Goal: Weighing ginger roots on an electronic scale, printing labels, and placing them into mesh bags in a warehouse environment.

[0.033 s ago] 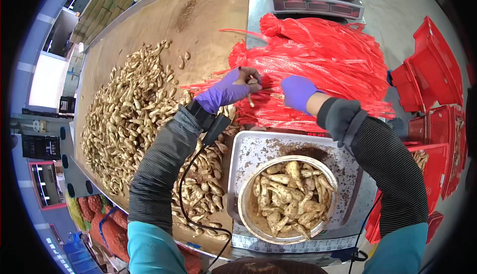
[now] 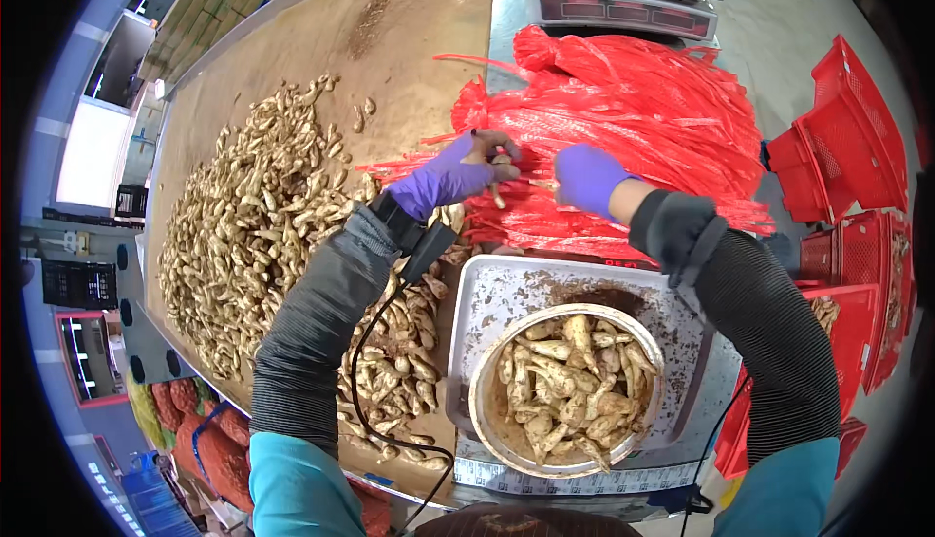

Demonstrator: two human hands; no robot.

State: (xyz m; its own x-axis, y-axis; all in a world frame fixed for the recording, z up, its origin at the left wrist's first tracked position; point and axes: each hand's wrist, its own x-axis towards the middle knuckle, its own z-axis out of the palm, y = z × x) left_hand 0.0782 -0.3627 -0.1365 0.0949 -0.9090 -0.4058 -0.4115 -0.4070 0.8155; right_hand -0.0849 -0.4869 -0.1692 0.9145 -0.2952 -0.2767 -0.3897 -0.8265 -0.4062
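My left hand (image 2: 456,169), in a purple glove with soiled fingertips, is closed in a pinch over the red mesh bags (image 2: 623,113). A small pale root (image 2: 498,196) pokes out below its fingers. Just to the right, my right hand (image 2: 590,183), also gloved in purple, is curled shut. Something thin and pale shows at its left side, too small to name, and its fingertips are hidden. Nearer to me, a round white tub (image 2: 477,410) holds several soil-covered, bulb-ended roots (image 2: 575,381). The tub stands on a dirty grey tray (image 2: 487,284).
A large heap of similar roots (image 2: 263,216) covers the left of the brown-topped table (image 2: 429,21). A scale (image 2: 623,11) stands at the back. Red plastic crates (image 2: 847,138) are at the right. A black cable (image 2: 358,381) runs along my left forearm.
My right hand has shifted very slightly to the right. The whole view has moved a little. Both hands stay closed over the red mesh bags.
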